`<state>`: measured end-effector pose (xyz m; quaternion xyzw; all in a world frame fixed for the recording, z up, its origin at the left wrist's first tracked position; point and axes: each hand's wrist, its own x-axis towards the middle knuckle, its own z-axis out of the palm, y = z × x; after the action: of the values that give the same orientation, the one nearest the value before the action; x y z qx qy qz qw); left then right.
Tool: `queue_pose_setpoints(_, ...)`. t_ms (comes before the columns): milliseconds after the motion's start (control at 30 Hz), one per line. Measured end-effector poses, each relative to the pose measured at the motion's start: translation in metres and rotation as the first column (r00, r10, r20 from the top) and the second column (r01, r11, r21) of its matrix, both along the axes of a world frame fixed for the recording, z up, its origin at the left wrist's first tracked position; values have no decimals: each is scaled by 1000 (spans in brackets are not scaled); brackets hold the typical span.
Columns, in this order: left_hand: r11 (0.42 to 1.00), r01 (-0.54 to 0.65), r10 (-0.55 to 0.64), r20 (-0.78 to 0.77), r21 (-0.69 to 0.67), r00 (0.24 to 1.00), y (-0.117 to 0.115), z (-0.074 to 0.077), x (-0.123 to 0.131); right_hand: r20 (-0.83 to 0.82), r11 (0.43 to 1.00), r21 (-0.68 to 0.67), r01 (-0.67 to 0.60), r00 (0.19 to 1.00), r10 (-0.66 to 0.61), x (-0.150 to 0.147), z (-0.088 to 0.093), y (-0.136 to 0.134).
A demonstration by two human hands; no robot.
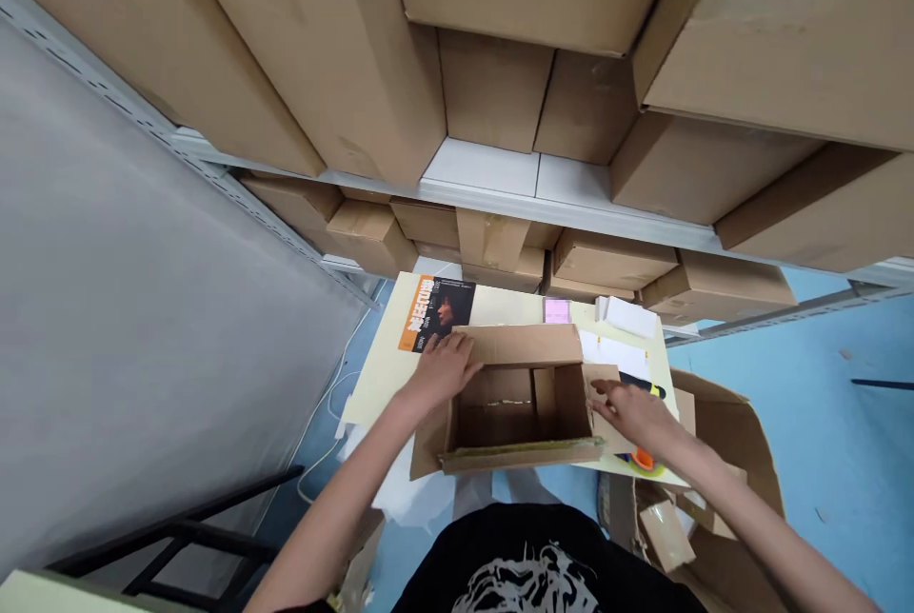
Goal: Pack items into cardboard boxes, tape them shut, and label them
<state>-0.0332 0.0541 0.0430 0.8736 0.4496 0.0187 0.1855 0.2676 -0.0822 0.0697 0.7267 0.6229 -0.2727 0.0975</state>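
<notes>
An open cardboard box [500, 418] stands on a pale yellow table, its flaps folded outward and its inside in shadow. My left hand [444, 367] grips the far left corner, with fingers over the far flap and the thumb on its near side. At the other end, my right hand [635, 411] touches the right flap, its bent fingers and thumb apart. Beneath that forearm lies an orange and yellow round item [645, 461], partly hidden. A black and yellow tool [646, 385] lies just beyond the right hand.
On the table [375, 370] are a magazine [439, 308], a pink-screened device [556, 310] and a white stack [628, 316]. Shelves [500, 204] of cardboard boxes rise ahead. A large open carton [743, 442] with cardboard pieces stands at right; a grey wall [143, 308] closes the left.
</notes>
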Motion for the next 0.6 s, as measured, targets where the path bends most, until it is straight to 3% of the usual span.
queue_pose_setpoints(67,987,-67,80,89,-145,993,40,10,-20,-99,998,58,-29,995,34,0,16,43)
queue_pose_setpoints(133,942,-276,299,107,-191,948,82,6,-43,-230,991,129,-26,972,56,-9,23,93)
queue_pose_setpoints(167,895,-422,435,74,-143,897,100,-2,-54,-306,993,114,-13,951,47,-16,22,119)
queue_pose_setpoints(233,746,-653,653,-48,-132,756,125,-32,-71,-347,995,30,100,934,-83,-35,12,166)
queue_pose_setpoints(300,623,-754,734,-178,-210,656,133,-70,-79,-310,982,-22,187,933,-185,-55,-9,204)
queue_pose_setpoints(433,521,-813,777,-248,-262,578,122,-137,-81,-236,944,-196,264,922,-307,-87,-68,242)
queue_pose_setpoints(500,491,-832,796,-255,-257,548,119,-156,-81,-195,913,-270,307,911,-364,-98,-97,246)
queue_pose_setpoints(600,450,-859,823,-260,-246,505,123,-170,-84,-160,878,-314,362,891,-424,-108,-130,245)
